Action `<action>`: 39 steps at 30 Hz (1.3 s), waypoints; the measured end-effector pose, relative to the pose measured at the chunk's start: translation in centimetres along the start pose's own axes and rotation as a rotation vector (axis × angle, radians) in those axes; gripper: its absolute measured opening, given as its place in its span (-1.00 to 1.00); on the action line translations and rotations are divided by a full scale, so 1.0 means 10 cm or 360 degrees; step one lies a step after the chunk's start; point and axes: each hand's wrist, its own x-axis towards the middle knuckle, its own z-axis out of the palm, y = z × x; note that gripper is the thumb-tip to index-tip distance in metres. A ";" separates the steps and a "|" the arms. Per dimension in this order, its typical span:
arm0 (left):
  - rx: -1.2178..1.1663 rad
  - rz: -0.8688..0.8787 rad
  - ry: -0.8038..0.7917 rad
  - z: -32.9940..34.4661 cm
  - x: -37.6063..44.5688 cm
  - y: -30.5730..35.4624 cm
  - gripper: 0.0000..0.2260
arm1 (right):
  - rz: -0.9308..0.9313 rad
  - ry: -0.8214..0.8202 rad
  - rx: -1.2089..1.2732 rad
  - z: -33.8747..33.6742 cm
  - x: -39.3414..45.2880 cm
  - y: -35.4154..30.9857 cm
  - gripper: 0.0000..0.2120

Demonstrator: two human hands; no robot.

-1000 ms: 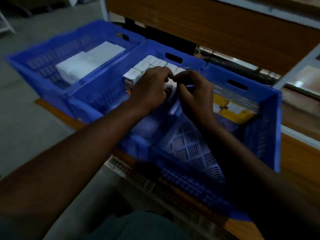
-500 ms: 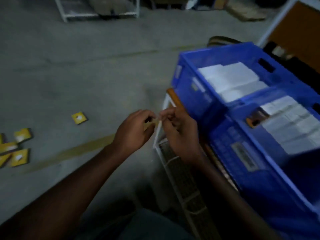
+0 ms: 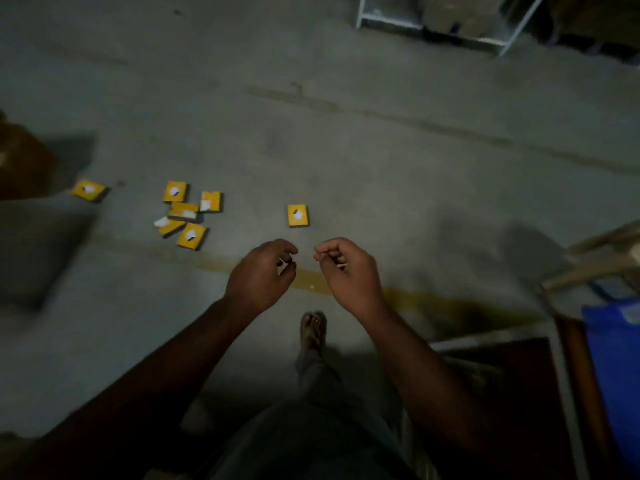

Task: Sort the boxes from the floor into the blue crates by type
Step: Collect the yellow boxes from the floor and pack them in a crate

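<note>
Head view: we see our left hand and right hand loosely curled, holding nothing, above rough grey concrete floor. One flat square yellow cardboard box lies just beyond them, a cluster of yellow boxes farther left, variously turned. A blue plastic crate sits right of our right arm.

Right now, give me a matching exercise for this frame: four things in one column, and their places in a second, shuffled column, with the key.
Things:
1. lone yellow box
2. cluster of yellow boxes
3. blue crate
4. metal shelf frame

Places:
A. far right edge of view
B. top of view, far across the floor
C. floor just beyond the hands
D. floor to the left of the lone one

Pairs: 1-C, 2-D, 3-A, 4-B
</note>
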 end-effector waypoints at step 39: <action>0.0026 -0.0846 -0.0677 2.33 6.10 -5.76 -0.74 | 0.1626 0.0185 -0.0398 4.58 6.93 4.23 -0.72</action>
